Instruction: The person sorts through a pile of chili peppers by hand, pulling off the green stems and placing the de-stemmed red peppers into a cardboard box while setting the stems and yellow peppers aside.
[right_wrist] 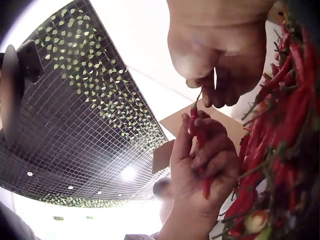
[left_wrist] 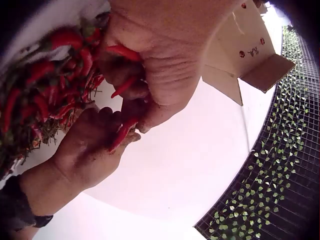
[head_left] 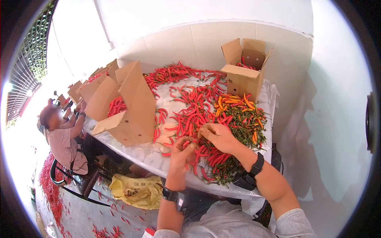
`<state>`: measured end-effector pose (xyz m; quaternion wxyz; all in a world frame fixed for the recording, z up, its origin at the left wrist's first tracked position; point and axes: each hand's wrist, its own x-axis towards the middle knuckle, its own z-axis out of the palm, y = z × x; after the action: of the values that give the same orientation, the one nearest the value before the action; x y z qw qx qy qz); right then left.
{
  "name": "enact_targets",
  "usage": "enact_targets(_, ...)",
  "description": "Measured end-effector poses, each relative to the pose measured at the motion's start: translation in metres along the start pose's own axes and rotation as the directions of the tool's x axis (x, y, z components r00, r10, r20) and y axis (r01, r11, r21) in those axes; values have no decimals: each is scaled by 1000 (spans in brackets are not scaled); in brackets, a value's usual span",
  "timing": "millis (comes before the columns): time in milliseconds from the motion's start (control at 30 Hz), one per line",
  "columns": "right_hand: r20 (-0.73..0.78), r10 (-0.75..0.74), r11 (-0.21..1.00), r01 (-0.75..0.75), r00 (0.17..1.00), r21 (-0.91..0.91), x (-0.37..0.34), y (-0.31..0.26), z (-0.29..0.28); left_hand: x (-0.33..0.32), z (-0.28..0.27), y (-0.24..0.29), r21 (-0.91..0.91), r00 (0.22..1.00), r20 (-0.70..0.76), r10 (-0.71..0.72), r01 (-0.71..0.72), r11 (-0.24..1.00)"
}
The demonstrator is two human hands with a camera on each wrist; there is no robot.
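Above the pile of red chili peppers (head_left: 194,105) my two hands meet, fingertips close together. My left hand (head_left: 181,155) holds red chilies in its curled fingers; one red chili (right_wrist: 194,122) stands up between its thumb and fingers, stem upward. The thumb and a finger of my right hand (right_wrist: 220,65) pinch the thin green stem (right_wrist: 199,96) of that chili. From the left wrist, more red (left_wrist: 125,52) shows inside the left palm, partly hidden by the fingers. My right hand (left_wrist: 87,150) lies just below it there.
Leafy green stems (head_left: 248,129) and orange chilies (head_left: 248,102) lie on the table's right. An open cardboard box (head_left: 244,81) stands behind them; a larger box (head_left: 137,107) with red chilies is left. A seated person (head_left: 65,139) works further left. A yellow sack (head_left: 137,190) lies below.
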<state>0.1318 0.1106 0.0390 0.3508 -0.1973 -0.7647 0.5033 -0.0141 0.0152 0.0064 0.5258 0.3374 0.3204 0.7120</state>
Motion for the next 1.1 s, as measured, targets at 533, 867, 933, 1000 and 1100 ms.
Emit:
enact_targets(533, 27, -387, 718, 320, 922, -618, -8, -17, 3, 4, 5, -6, 170, 962, -206, 177, -143, 975)
enact_targets(867, 23, -406, 660, 311, 913, -684, -10, -15, 5, 3, 4, -7, 193, 965, -187, 184, -148, 970)
enact_targets(933, 24, -404, 645, 304, 914, -701, -11, -17, 5, 4, 5, -9, 267, 953, -197, 229, -172, 948)
enact_targets(1000, 34, -384, 635, 290, 923, -716, -12, -20, 4, 5, 6, -11, 302, 948, -191, 256, -191, 934)
enact_targets(1100, 14, -425, 644, 313, 905, -698, -12, -17, 6, 5, 6, -12, 302, 951, -172, 257, -197, 933)
